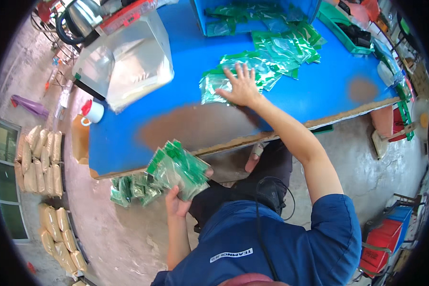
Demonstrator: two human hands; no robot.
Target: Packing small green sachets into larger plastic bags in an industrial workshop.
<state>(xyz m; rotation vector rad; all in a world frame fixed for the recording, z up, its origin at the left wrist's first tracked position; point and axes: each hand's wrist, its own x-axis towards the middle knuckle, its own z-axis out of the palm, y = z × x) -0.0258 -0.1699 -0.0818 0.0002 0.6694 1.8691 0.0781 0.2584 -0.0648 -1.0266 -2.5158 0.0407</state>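
Observation:
In my left hand [177,204] is a stack of green and clear plastic bags [178,167], gripped near its lower end just off the table's front edge. The thumb lies on top of the stack; the other fingers are mostly hidden under it. My right hand [242,87] rests flat, fingers spread, on a spread-out pile of similar green and clear bags [283,52] on the blue table [190,45]. More such bags [133,188] lie in a bunch below the table edge, beside the held stack.
A blue bin [199,19] holding more bags stands at the back. On the left are a clear plastic container [138,57], a kettle [83,18] and a white mug [94,112] with a red lid. A green tray [341,26] sits at the right. Filled sacks [40,159] are stacked far left.

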